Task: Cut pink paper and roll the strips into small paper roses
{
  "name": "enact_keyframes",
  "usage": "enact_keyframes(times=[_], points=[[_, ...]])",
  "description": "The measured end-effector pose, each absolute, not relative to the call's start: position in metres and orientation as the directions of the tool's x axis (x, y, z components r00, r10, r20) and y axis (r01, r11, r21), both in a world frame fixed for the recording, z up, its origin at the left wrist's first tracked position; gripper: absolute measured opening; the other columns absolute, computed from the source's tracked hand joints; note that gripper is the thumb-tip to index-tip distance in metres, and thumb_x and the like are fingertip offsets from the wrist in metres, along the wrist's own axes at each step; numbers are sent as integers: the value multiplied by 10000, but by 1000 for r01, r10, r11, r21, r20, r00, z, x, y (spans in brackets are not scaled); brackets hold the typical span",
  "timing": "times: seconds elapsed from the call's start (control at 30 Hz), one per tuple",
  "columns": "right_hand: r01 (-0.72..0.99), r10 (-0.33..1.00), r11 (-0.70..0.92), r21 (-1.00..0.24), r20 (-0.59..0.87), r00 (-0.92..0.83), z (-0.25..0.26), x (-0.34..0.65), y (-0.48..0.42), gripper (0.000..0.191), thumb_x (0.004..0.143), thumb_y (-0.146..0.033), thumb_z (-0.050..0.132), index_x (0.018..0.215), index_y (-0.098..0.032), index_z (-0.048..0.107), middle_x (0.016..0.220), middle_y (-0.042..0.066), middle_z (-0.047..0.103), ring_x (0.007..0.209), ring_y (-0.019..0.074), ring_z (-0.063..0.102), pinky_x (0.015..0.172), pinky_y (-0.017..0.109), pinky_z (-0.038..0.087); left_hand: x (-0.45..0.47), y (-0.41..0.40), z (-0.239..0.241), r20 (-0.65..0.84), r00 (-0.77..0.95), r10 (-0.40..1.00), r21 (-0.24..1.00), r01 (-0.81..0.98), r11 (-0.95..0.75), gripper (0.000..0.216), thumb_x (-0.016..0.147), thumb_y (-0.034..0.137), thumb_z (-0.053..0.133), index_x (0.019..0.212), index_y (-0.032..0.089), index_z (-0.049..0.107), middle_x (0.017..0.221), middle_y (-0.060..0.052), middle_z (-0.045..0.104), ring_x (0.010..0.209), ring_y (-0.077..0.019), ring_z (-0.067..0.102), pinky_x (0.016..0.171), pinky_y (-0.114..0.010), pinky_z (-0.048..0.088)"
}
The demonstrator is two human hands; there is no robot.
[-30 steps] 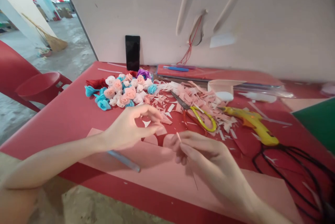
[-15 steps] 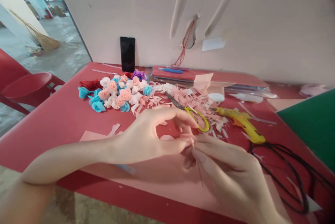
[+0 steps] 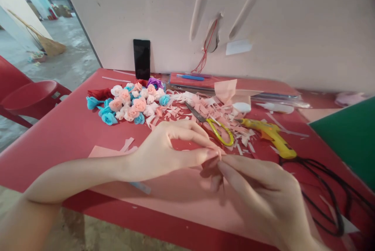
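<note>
Pink paper [image 3: 220, 152] pinched above the red table [image 3: 67, 126]. Spread along the near side of that table, a pale sheet [image 3: 187, 196]. Over the sheet, right hand [image 3: 263, 188] with thumb and forefinger closed on the paper; left hand [image 3: 166, 149] arched, thumb and fingertips nearly together, on the same bit from the opposite side. Beyond, a heap of scraps [image 3: 202, 104], with flowers [image 3: 139, 105] just to the left. Right of the scraps, a glue gun [image 3: 274, 135] and black cord [image 3: 301, 160]; scissors [image 3: 206, 120] partly among the scraps. Paper mostly hidden by fingers, exact folds impossible to tell. Possible trouble: tearing from an uneven pull between hands; slipping through too loose a pinch; loss among like-coloured scraps after a drop.
</note>
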State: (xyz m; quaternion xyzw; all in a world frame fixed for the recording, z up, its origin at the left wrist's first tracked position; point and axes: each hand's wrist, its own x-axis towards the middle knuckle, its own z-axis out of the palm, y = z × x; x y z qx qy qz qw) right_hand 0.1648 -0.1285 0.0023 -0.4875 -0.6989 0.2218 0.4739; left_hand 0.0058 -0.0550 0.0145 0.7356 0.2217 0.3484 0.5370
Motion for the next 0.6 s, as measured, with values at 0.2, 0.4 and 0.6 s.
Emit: enact_keyframes(times=[0.2,0.4,0.6], points=[[513,886,430,-743,458,-79,-1,166,-127,234,804,-111,515,625,-221,618,513,-35,640,409,89,579,428,168,460,5,-56,18,270,668,693,945,-49,-322,100,732,104,625,730,172,698,740,-11,638,760,-116,594,719,-253,515],[565,924,349,-747,374,-77,8,166,-128,254,820,-195,503,585,-216,597,496,-14,633,416,120,582,431,204,470,5,-56,18,277,672,687,941,-47,-334,59,699,117,681,714,173,692,751,-11,662,751,-116,604,723,-260,518],[564,956,280,-777,279,-91,8,166,-128,293,828,-204,474,552,-206,575,488,-13,614,425,117,572,438,206,444,7,-56,16,284,662,693,939,-46,-341,77,722,115,674,692,182,697,675,11,645,732,-95,599,700,-215,525]])
